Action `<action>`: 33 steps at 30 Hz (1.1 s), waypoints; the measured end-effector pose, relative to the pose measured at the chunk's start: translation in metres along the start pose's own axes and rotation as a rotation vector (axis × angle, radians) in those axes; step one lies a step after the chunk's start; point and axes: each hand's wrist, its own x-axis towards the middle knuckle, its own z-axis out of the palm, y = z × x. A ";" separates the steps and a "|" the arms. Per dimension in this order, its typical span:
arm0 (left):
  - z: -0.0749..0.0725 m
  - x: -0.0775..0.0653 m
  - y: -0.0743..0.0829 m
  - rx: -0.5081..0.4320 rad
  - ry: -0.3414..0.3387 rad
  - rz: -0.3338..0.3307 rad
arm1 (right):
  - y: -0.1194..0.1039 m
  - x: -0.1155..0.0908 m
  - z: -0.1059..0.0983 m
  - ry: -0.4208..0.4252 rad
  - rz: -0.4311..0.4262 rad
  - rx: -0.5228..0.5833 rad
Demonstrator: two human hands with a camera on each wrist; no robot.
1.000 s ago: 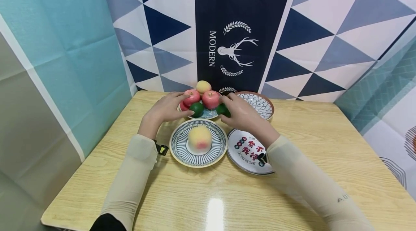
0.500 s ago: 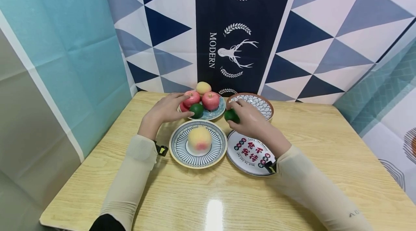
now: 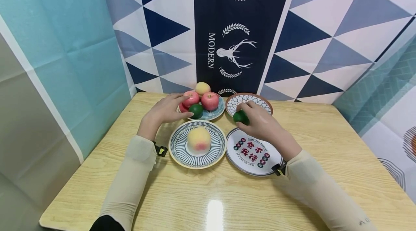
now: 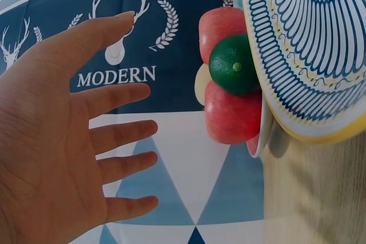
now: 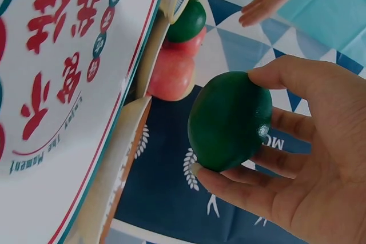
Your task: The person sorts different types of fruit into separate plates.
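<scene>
My right hand (image 3: 261, 122) pinches a dark green lime (image 3: 240, 117) between thumb and fingers. The lime hangs in front of the patterned bowl (image 3: 248, 98), overlapping its near rim from the head view. In the right wrist view the same lime (image 5: 229, 121) shows smooth and oval in my fingertips. My left hand (image 3: 164, 111) hovers at the left of the blue fruit plate (image 3: 219, 111), fingers extended, holding nothing. That plate bears red apples (image 3: 209, 101), a second lime (image 3: 196, 111) and a yellowish peach (image 3: 202, 88). Whether the left fingertips touch the fruit cannot be told.
A striped plate (image 3: 177, 148) with a large peach (image 3: 199, 138) stands nearest the middle of the wooden table (image 3: 182, 195). To its right lies a white plate (image 3: 242, 164) with red characters. Patterned cloth (image 3: 169, 29) hangs behind the table, and a turquoise cloth (image 3: 81, 61) at the left.
My right hand has carried the lime from the right side of the fruit plate rightward to the front of the bowl. The left hand has stayed in place.
</scene>
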 end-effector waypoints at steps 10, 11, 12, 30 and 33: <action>0.002 0.000 -0.001 -0.016 -0.008 -0.008 | 0.011 -0.010 -0.001 0.009 0.005 0.008; 0.002 0.000 -0.001 -0.017 -0.008 -0.008 | 0.012 -0.011 -0.001 0.008 0.004 0.006; 0.002 0.000 -0.001 -0.019 -0.010 -0.010 | 0.013 -0.012 -0.001 0.006 0.004 0.003; 0.004 0.002 -0.001 -0.024 -0.030 -0.026 | 0.024 -0.027 0.011 -0.064 -0.009 -0.023; 0.004 0.002 0.000 -0.027 -0.028 -0.023 | 0.025 -0.028 0.014 -0.076 -0.011 -0.021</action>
